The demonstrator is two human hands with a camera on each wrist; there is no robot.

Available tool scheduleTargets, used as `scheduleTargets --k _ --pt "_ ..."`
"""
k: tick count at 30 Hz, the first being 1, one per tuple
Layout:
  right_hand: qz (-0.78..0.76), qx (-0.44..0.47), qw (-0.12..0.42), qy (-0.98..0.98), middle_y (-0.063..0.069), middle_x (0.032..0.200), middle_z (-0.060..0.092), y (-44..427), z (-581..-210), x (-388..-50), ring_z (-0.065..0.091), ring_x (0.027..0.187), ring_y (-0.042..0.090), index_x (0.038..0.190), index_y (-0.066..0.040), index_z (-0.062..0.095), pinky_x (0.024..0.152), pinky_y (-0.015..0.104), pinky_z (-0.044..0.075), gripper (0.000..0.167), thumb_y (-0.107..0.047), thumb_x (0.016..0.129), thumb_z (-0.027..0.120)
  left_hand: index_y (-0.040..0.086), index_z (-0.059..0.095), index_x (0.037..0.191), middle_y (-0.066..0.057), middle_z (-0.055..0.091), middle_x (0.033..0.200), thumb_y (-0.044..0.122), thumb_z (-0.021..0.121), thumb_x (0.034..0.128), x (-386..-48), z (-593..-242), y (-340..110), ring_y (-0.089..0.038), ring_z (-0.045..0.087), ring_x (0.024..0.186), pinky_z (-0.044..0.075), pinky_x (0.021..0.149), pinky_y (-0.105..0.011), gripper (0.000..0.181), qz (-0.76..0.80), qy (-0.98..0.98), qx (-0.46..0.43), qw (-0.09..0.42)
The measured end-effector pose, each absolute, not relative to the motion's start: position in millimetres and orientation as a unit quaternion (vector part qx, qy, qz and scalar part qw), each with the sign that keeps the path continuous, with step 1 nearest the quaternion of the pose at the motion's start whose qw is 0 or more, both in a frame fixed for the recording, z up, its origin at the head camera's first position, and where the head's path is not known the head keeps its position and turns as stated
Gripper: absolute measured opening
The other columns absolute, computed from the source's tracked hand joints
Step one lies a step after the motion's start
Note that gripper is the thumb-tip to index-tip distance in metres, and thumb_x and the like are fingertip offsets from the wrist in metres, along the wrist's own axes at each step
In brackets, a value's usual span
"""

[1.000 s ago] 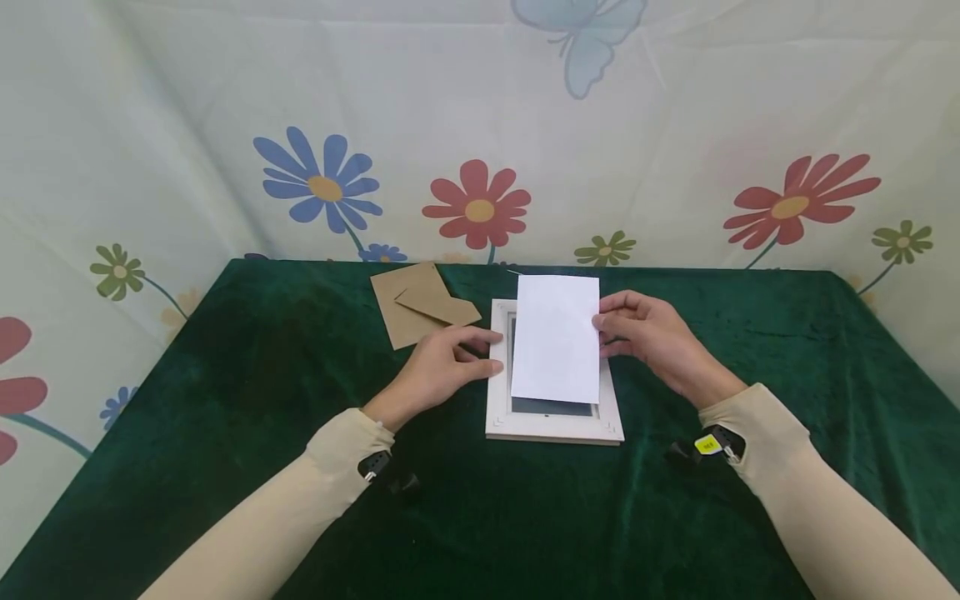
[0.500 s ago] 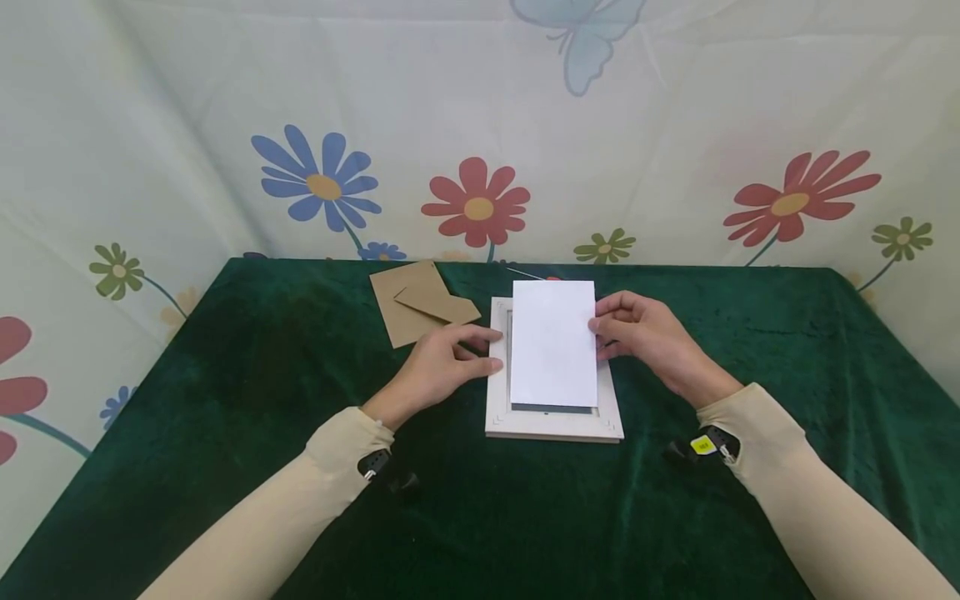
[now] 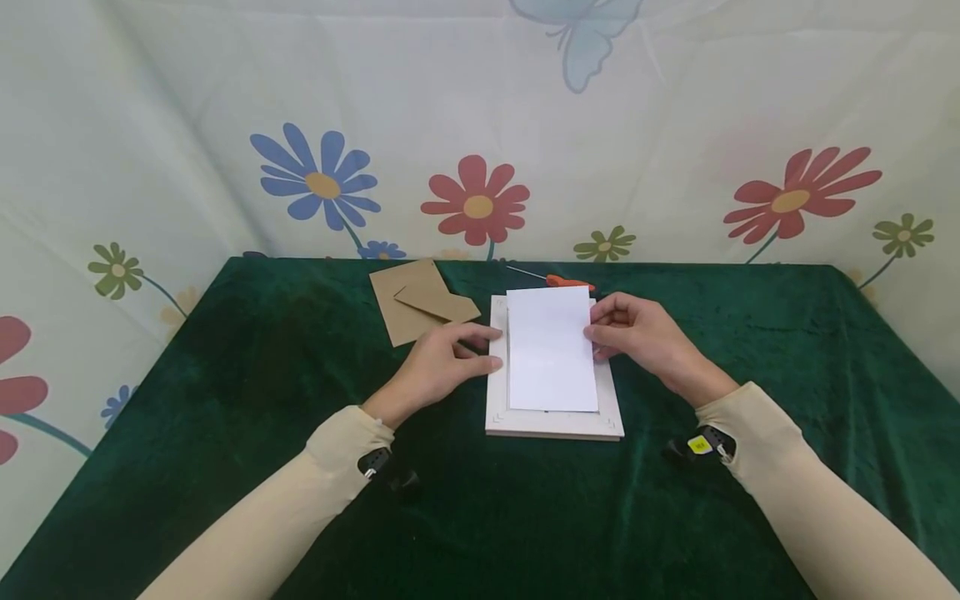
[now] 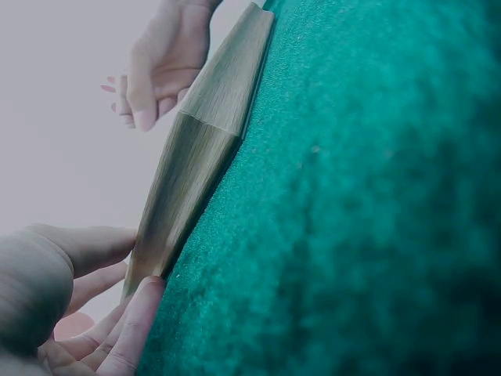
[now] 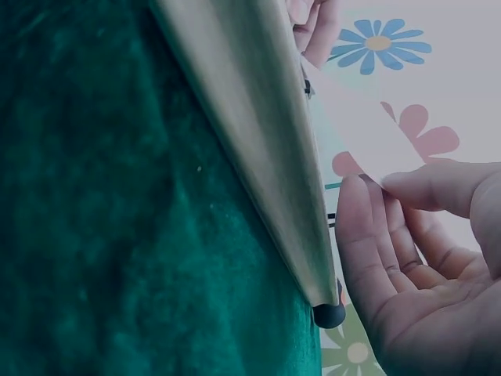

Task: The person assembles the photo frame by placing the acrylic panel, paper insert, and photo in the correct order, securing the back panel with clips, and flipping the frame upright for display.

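A white picture frame [image 3: 498,421] lies flat on the green cloth, its wood-like side edge [image 5: 258,149] filling much of the right wrist view. My left hand [image 3: 438,360] grips the frame's left edge, thumb on one face and fingers on the other in the left wrist view. Between the thumb and fingertips of my right hand [image 3: 647,340] is the right edge of a white sheet of paper [image 3: 551,354]. The sheet covers most of the frame's opening and tilts up from it in the right wrist view. Whether its lower edge touches the frame, I cannot tell.
Left of the frame's far corner lies a brown board [image 3: 405,321] with a smaller tapered brown piece [image 3: 446,307] on it. Behind the frame is a tool with an orange handle [image 3: 568,282] and thin metal shaft. A flowered curtain [image 3: 675,125] rises behind the table.
My right hand has brought the white sheet toward me and slightly left, covering the dark strip at the opening's near end. The orange-handled tool has come into sight. My left hand stays put.
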State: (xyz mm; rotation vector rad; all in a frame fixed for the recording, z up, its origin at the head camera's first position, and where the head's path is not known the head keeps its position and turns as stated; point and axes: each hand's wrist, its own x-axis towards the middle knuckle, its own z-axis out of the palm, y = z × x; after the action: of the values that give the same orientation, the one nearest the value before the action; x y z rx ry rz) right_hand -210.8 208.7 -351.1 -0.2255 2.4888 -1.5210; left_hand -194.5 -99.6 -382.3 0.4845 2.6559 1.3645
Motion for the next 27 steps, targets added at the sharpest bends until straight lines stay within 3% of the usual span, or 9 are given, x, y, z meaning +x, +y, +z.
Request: scheduleTargets --k 20,27 --pt "-0.474 -0.091 0.119 0.868 0.015 0.104 0.073 210.0 -347.6 -210.0 0.073 0.085 0.024 0.124 0.001 0.062 0.088 0.031 0.06 0.031 -0.013 0.1 0.077 0.014 0.07 0.14 -0.011 0.068 0.127 0.022 0.082 0.0966 -194.5 -381.5 -99.8 -0.024 0.07 0.099 0.062 0.085 -0.037 0.046 0.451 0.875 0.162 0.059" --pt "-0.451 -0.124 0.102 0.878 0.016 0.107 0.069 210.6 -348.1 -209.2 0.069 0.085 0.026 0.128 0.001 0.06 0.08 0.029 0.061 0.036 -0.01 0.099 0.077 0.015 0.071 0.14 -0.01 0.068 0.127 0.022 0.082 0.0965 -194.5 -382.0 -99.7 -0.023 0.069 0.098 0.062 0.084 -0.036 0.045 0.45 0.877 0.16 0.056"
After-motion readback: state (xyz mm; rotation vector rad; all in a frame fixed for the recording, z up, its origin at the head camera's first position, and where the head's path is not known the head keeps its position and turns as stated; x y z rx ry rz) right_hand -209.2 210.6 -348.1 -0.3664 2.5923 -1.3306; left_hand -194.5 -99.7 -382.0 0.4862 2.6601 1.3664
